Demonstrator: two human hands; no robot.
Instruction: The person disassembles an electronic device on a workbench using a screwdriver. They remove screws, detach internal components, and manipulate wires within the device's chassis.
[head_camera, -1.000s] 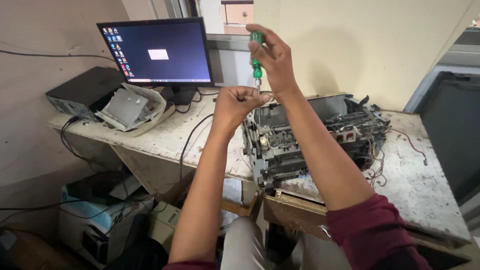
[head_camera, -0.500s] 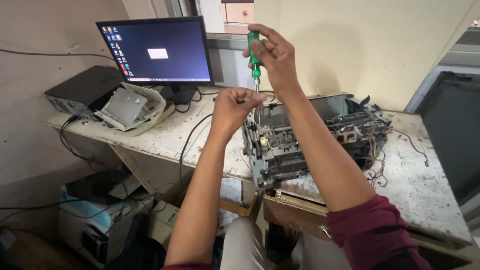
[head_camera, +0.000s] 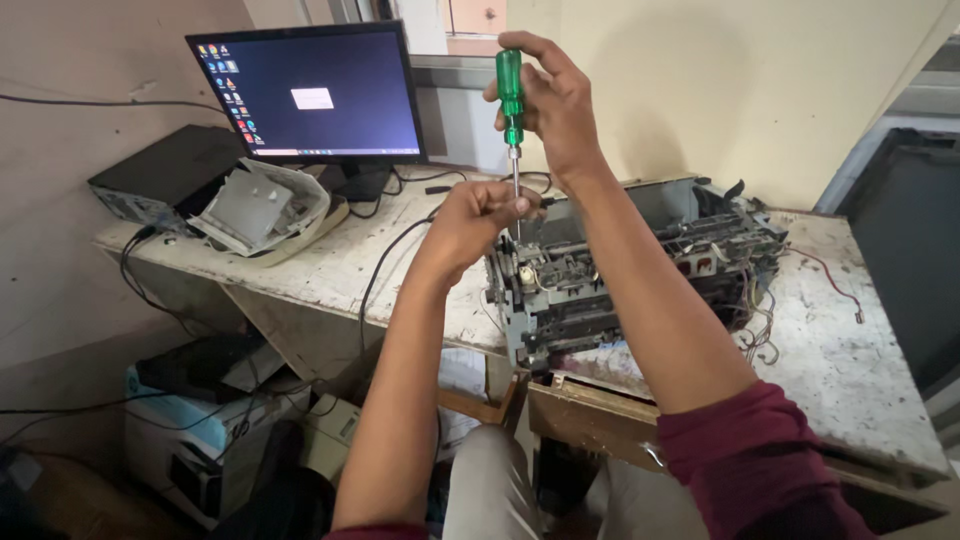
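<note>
Head view — we see a worn white table (head_camera: 860, 370) by a cream wall (head_camera: 700, 90); our right hand (head_camera: 555, 105) grips a green screwdriver (head_camera: 510, 85), our left hand (head_camera: 478, 218) pinches its shaft over a stripped printer (head_camera: 620, 270).

Both hands raised, right hand (head_camera: 555, 110) clenched above loosely curled left hand (head_camera: 478, 222).
</note>
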